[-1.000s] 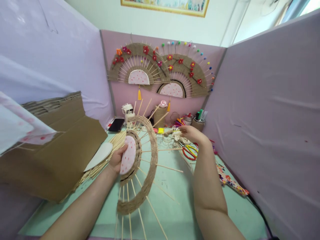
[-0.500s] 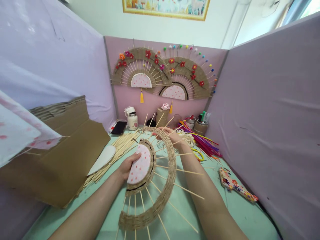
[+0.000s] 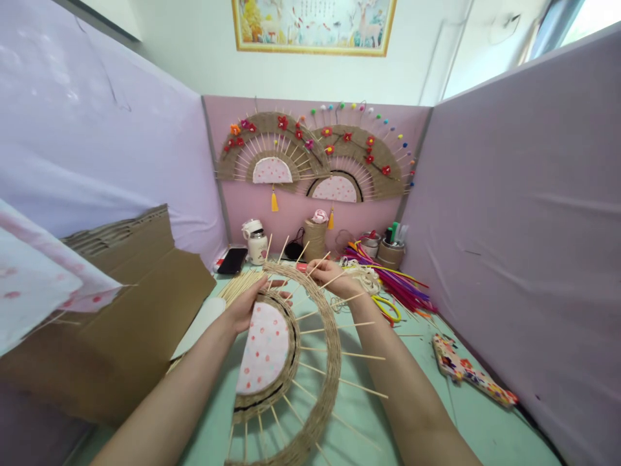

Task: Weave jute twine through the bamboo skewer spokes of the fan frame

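A half-round fan frame (image 3: 326,336) of wooden sticks, wound with a jute band, is held above the green table (image 3: 417,414). Its centre is a pink spotted half-disc (image 3: 264,349). My left hand (image 3: 247,304) grips the frame at the disc's upper edge, fingers curled over the inner jute ring. At the top of the outer band my right hand (image 3: 332,275) is closed on the sticks and on a jute cord that trails from it. A tangle of jute cord (image 3: 361,278) lies just right of that hand.
Cardboard sheets (image 3: 121,310) lean at the left, with loose sticks (image 3: 237,285) beside them. At the back stand a small jug (image 3: 256,243), a phone (image 3: 231,260), a jute roll (image 3: 315,238) and pen pots (image 3: 389,249). Coloured pipe cleaners (image 3: 392,278), scissors (image 3: 385,307) and a patterned glue gun (image 3: 466,372) lie at the right. Two finished fans (image 3: 315,152) hang on the back wall.
My right hand came back from the cord pile to the top of the frame. The frame tilted and settled lower, and my left hand shifted to the disc's upper edge.
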Tool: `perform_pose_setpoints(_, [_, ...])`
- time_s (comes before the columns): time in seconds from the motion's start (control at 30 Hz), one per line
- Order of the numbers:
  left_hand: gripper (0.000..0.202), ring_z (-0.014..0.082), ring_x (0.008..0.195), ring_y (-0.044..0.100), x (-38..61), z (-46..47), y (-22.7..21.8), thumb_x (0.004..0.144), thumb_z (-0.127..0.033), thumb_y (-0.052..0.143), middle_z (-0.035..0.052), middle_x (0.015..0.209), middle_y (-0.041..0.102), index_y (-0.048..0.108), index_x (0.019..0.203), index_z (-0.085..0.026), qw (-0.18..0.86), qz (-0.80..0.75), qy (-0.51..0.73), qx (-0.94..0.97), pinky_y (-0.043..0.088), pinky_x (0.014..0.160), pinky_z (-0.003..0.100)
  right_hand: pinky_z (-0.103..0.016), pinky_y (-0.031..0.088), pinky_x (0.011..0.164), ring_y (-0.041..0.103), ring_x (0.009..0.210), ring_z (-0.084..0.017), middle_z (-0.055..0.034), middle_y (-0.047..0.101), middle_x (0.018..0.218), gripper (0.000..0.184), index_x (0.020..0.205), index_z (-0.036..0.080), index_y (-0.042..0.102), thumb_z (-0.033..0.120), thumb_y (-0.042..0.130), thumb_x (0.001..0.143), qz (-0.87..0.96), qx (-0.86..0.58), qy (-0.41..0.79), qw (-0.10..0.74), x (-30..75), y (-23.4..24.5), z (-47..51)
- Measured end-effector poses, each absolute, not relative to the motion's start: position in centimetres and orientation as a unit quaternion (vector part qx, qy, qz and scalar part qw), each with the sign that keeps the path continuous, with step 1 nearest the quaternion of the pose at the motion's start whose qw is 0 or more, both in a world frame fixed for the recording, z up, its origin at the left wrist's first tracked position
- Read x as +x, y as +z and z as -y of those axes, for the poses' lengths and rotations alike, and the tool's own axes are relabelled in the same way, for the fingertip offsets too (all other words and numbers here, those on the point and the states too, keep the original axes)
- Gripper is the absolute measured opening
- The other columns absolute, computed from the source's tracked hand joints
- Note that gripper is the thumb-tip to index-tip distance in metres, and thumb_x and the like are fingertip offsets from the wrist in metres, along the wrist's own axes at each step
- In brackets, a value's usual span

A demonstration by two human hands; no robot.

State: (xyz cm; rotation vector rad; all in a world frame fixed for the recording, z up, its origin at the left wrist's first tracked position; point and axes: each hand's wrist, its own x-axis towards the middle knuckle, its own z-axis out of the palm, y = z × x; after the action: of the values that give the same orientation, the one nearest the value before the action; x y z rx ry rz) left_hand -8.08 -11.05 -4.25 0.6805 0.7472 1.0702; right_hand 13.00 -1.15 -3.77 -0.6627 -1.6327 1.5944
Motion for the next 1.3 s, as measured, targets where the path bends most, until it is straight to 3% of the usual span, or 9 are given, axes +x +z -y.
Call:
perform_pose_setpoints(0.17, [0.033,0.0245,0.094,0.068,-8.4,8.6,-2.1,0.089,-0.031,0.050,0.0158,0.102,0.071,0.062,0.114,-0.011,0.719,-0.349,0.497,0.338,0.054,0.075,0.031,-0.019,0.028,0.046,0.042,0.048,-0.006,0.0046,0.053,0.058,0.036,0.072,0.016,0.054,0.048,0.071,0.066,0.662,-0.246,0.616,0.348,13.1,-3.4,1.5])
perform_pose_setpoints(0.3, [0.040,0.0237,0.086,0.070,-7.9,6.6,-1.9,0.091,-0.025,0.046,0.0188,0.096,0.071,0.054,0.126,-0.006,0.729,-0.357,0.461,0.359,0.056,0.070,0.029,-0.019,0.023,0.044,0.036,0.045,-0.004,0.0073,0.046,0.052,0.036,0.073,0.016,0.055,0.049,0.070,0.069,0.674,-0.224,0.622,0.328,14.0,-2.7,1.6])
perform_pose_setpoints(0.5, [0.039,0.0258,0.090,0.069,-6.1,5.3,-1.7,0.090,-0.022,0.047,0.0183,0.105,0.069,0.056,0.125,-0.008,0.764,-0.273,0.407,0.419,0.056,0.069,0.030,-0.019,0.026,0.046,0.042,0.049,-0.005,0.0052,0.053,0.059,0.036,0.073,0.015,0.057,0.039,0.080,0.057,0.614,-0.228,0.656,0.374,15.3,-1.7,1.3])
perform_pose_setpoints(0.73, [0.046,0.0262,0.087,0.069,-5.0,4.8,-2.8,0.092,-0.034,0.043,0.0196,0.099,0.070,0.053,0.128,-0.007,0.801,-0.240,0.413,0.362,0.055,0.069,0.033,-0.019,0.026,0.044,0.041,0.045,-0.005,0.0059,0.052,0.055,0.033,0.073,0.016,0.057,0.033,0.080,0.057,0.551,-0.250,0.683,0.409,15.1,-1.9,0.8])
perform_pose_setpoints(0.87, [0.044,0.0235,0.079,0.069,-4.8,4.7,-3.1,0.092,-0.034,0.042,0.0180,0.091,0.071,0.058,0.121,-0.006,0.807,-0.255,0.417,0.330,0.054,0.064,0.030,-0.018,0.024,0.042,0.036,0.042,-0.002,0.0056,0.055,0.056,0.034,0.074,0.015,0.057,0.033,0.080,0.058,0.531,-0.239,0.704,0.406,14.6,-2.4,0.5])
perform_pose_setpoints(1.07, [0.044,0.0221,0.076,0.069,-4.5,5.1,-2.8,0.092,-0.034,0.041,0.0163,0.087,0.072,0.058,0.120,-0.005,0.814,-0.245,0.419,0.320,0.054,0.062,0.029,-0.021,0.035,0.049,0.051,0.051,-0.007,0.0030,0.060,0.061,0.038,0.078,0.016,0.057,0.034,0.082,0.055,0.525,-0.258,0.681,0.441,14.0,-2.9,0.4])
perform_pose_setpoints(1.3, [0.047,0.0220,0.077,0.069,-3.9,5.0,-2.9,0.093,-0.036,0.037,0.0171,0.089,0.071,0.053,0.124,-0.005,0.836,-0.219,0.411,0.291,0.054,0.063,0.028,-0.020,0.032,0.046,0.045,0.046,-0.005,0.0049,0.057,0.057,0.038,0.074,0.015,0.058,0.038,0.081,0.054,0.542,-0.271,0.658,0.447,13.4,-3.0,0.3])
